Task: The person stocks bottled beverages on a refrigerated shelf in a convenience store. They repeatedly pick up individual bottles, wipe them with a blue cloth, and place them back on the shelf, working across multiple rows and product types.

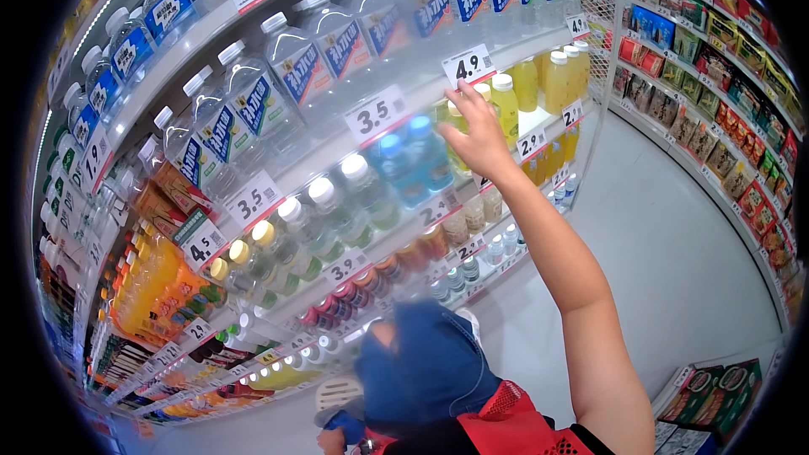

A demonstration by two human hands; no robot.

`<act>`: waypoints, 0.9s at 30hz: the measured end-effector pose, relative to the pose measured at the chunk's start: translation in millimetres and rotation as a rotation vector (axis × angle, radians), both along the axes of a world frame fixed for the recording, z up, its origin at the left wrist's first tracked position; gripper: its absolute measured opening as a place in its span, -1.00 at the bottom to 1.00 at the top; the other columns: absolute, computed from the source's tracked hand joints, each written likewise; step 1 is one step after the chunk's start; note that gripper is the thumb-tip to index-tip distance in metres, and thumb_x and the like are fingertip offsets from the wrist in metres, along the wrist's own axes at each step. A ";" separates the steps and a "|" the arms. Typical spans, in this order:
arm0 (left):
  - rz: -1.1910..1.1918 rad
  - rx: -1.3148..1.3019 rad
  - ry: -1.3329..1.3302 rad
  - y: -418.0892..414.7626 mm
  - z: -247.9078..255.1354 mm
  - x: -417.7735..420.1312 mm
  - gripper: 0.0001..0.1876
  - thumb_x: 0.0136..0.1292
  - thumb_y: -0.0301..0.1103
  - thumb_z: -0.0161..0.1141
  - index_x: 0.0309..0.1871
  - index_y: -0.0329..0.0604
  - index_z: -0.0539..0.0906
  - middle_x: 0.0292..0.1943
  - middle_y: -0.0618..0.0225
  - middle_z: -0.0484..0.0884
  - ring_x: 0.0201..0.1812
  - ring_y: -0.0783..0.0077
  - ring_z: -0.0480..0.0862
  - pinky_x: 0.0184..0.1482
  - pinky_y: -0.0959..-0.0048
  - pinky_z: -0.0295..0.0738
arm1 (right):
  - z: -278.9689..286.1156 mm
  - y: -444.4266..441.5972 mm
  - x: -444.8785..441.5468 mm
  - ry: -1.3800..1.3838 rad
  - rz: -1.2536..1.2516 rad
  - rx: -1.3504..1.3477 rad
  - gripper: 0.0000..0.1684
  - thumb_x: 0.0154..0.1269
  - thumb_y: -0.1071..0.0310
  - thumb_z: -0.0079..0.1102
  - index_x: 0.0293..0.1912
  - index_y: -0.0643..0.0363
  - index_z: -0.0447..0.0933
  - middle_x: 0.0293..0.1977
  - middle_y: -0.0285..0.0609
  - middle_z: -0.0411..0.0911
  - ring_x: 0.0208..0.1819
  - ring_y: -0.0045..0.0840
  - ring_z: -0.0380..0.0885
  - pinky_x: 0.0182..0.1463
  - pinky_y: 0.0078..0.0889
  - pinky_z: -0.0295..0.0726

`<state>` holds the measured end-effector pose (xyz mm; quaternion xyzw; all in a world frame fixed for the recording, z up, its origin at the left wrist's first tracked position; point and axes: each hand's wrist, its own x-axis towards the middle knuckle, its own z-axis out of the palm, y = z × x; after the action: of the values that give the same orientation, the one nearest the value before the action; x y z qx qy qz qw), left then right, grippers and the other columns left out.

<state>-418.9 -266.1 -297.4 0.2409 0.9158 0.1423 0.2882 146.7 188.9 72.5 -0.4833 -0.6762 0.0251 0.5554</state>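
Note:
My right hand [477,136] is raised at the shelf edge, fingers apart and holding nothing. Its fingertips are at the lower edge of a white price tag [469,66]; whether they touch it I cannot tell. Behind and beside the hand stand yellow drink bottles with white caps [505,107]. Left of it, on the same shelf, are bright blue drink bottles [420,151]. Low at the picture's bottom, my left hand [331,440] is partly cut off, closed around a blue item [346,424], perhaps a cloth.
Large clear water-like drink bottles [344,38] line the shelf above. Orange drink bottles [158,291] fill the lower left. A wire mesh panel [597,19] ends the rack. Across the grey floor [670,215] runs a shelf of packaged foods [714,95]; cartons [714,392] sit lower right.

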 end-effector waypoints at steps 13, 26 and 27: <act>0.062 0.268 0.445 16.9 23.9 -6.0 -0.52 0.25 -0.04 0.23 -0.47 -0.41 0.64 -0.32 -0.20 0.68 -0.27 -0.21 0.65 -0.13 0.00 0.51 | 3.3 -28.8 -26.9 -0.017 0.039 0.009 -0.69 0.27 0.32 0.29 -0.02 0.22 0.65 -0.03 -0.04 0.62 0.08 -0.17 0.52 0.23 -0.20 0.46; -0.289 1.029 0.088 153.3 161.3 43.6 -0.83 0.01 -0.59 0.14 -0.50 -0.20 0.35 -0.49 0.40 0.42 -0.43 0.59 0.36 -0.37 0.50 0.26 | -0.8 -72.1 -123.2 0.004 0.509 -0.141 -0.72 0.32 0.39 0.25 0.01 0.20 0.63 -0.01 -0.15 0.59 0.10 -0.38 0.57 0.18 -0.33 0.54; -0.380 1.131 0.071 170.9 195.0 67.4 -0.89 0.03 -0.59 0.14 -0.39 -0.22 0.44 -0.37 0.35 0.50 -0.32 0.57 0.45 -0.26 0.53 0.36 | -0.8 -79.3 -134.4 0.034 0.587 -0.188 -0.72 0.33 0.39 0.25 0.02 0.19 0.63 -0.01 -0.17 0.59 0.10 -0.41 0.57 0.18 -0.32 0.55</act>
<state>-351.5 -95.2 -102.4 0.5213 0.6476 0.5457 0.1048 12.3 109.6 71.7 -0.3160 -0.7724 0.2551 0.4883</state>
